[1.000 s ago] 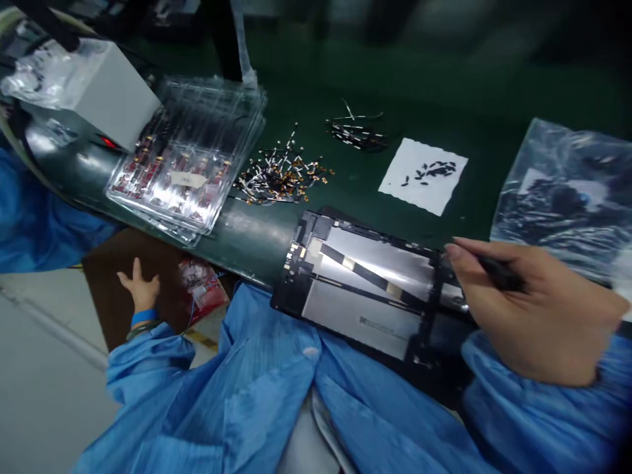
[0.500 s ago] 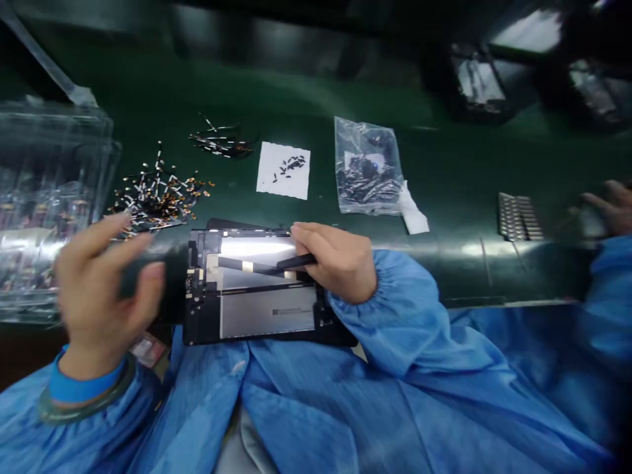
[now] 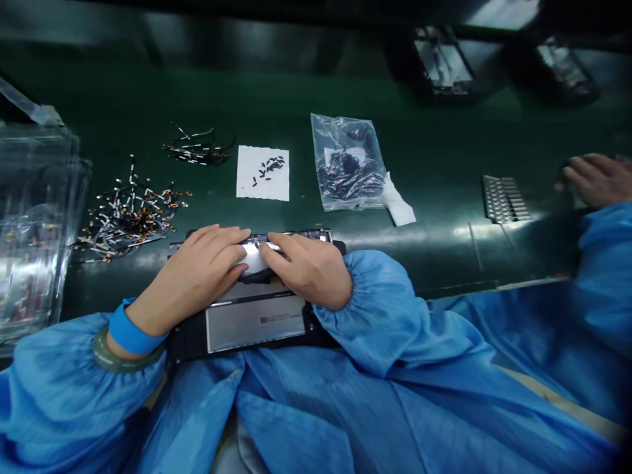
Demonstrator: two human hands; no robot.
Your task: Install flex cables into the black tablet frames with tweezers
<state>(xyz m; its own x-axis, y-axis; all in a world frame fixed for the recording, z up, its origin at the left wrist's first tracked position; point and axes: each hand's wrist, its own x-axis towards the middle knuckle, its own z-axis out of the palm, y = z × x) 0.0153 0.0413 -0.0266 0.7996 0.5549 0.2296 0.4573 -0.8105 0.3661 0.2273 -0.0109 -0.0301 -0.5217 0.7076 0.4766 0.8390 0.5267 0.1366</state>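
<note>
An opened tablet-like device [image 3: 257,324], with a silver panel and black frame, lies flat at the table's front edge, against my blue gown. My left hand [image 3: 197,266] lies over its upper left part, fingers outstretched on the top edge and thumb near the shiny area. On the upper right part rests my right hand [image 3: 311,266], fingers curled, its fingertips close to those of my left hand. A dark tool [image 3: 255,278] shows partly beneath the right hand, which seems to hold it. What lies under the fingertips is hidden.
Flex cables [image 3: 133,217] lie piled at left, beside clear trays [image 3: 34,230]. Beyond the device are thin strips [image 3: 197,151], white paper [image 3: 247,168] with small black pieces, and a plastic bag [image 3: 348,164]. A metal block [image 3: 506,199] and another person's hand [image 3: 602,179] are at right.
My left hand has come from the air at left onto the device's upper edge. My right hand has shifted slightly left and covers more of the tool. The view has moved slightly.
</note>
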